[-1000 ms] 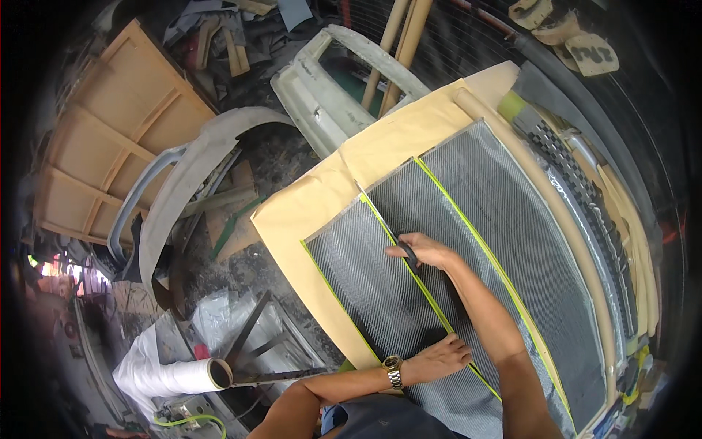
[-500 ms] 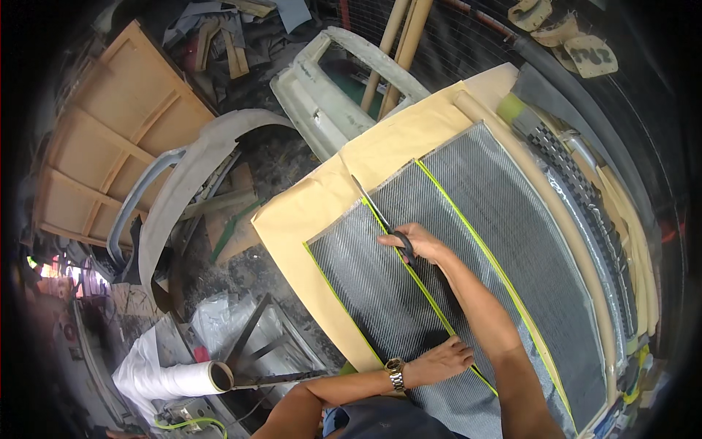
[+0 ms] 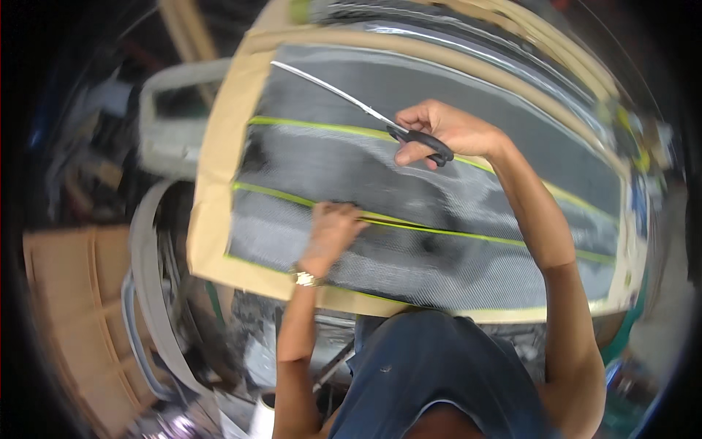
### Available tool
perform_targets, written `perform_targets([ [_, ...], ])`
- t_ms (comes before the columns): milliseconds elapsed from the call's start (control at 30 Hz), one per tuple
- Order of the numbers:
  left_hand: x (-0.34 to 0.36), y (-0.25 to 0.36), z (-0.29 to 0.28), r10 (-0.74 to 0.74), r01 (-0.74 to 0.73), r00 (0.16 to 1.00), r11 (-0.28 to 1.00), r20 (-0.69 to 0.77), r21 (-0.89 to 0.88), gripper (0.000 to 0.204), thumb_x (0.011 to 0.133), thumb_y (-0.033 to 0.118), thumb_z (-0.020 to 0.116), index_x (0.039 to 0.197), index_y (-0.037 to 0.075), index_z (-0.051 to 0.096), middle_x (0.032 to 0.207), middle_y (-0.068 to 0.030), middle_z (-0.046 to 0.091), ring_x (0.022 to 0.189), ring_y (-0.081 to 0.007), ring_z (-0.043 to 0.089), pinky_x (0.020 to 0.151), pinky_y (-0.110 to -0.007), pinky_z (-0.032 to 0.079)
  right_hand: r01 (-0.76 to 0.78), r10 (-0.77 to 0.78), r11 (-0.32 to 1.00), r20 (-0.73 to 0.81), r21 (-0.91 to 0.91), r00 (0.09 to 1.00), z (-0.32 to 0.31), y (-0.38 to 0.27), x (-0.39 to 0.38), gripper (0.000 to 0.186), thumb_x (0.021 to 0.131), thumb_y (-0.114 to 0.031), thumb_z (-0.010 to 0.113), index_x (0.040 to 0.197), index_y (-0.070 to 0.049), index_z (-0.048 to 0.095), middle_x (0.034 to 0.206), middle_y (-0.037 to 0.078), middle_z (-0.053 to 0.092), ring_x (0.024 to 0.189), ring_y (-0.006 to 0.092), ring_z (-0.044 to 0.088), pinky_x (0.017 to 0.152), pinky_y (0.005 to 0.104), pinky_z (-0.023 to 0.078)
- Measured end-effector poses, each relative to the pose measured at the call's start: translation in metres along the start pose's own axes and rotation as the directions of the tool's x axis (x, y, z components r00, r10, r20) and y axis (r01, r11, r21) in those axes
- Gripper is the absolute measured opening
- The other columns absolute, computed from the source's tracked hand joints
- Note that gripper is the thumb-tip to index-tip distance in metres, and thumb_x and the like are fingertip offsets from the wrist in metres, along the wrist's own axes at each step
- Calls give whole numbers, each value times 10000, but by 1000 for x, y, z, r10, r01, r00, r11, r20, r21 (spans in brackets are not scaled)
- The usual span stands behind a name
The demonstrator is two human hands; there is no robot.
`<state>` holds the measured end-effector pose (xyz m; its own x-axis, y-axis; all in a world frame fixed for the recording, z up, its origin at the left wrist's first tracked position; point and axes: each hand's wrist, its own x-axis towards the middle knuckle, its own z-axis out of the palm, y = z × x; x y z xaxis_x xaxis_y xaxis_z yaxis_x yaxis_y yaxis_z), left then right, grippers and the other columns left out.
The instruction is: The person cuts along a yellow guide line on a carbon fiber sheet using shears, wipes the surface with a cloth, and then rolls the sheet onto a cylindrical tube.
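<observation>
Grey woven carbon-fibre-like fabric (image 3: pixel 336 161) lies spread over brown paper, crossed by yellow-green tape strips (image 3: pixel 468 235). Long scissors with black handles (image 3: pixel 431 143) are in my right hand (image 3: pixel 461 132), raised over the fabric. Their blades look closed and point to the far left. My left hand (image 3: pixel 335 230), with a metal watch (image 3: pixel 305 279) at the wrist, has its fingers drawn together on the fabric at the nearer tape strip. They seem to pinch its edge, though motion blurs them. Just right of those fingers a narrow dark gap runs along the strip.
Brown paper (image 3: pixel 208 197) borders the fabric. A cardboard tube (image 3: pixel 439 53) lies along its far side, with more rolls beyond. Left of the table are a pale moulded frame (image 3: pixel 168 124), a curved grey panel (image 3: pixel 146 256) and a wooden panel (image 3: pixel 80 314).
My view has swung round, so the table now lies crosswise. The scissors have come away from the tape strip with my right hand. My left hand is now farther along the strip, toward the paper border.
</observation>
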<state>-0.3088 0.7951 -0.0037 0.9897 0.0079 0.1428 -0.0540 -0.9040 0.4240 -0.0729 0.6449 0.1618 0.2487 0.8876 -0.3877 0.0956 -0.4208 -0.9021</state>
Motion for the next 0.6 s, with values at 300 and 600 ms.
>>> perform_targets([
  [300, -11, -84, -51, -175, 136, 962, 973, 210, 186, 268, 832, 228, 738, 1004, 26, 701, 949, -156, 720, 876, -341, 665, 834, -434, 461, 116, 40, 964, -558, 240, 829, -1, 128, -227, 335, 790, -247, 825, 889, -7, 613, 678, 17, 613, 498, 80, 533, 477, 228, 403],
  [600, -49, -172, -123, -442, 360, 872, 871, 212, 335, 223, 835, 123, 720, 1025, 18, 669, 985, -156, 710, 929, -345, 670, 818, -397, 504, 129, 168, 934, -725, 334, 668, 42, 227, -364, 419, 834, -260, 785, 1072, 11, 570, 847, 21, 617, 663, 79, 555, 586, 230, 439],
])
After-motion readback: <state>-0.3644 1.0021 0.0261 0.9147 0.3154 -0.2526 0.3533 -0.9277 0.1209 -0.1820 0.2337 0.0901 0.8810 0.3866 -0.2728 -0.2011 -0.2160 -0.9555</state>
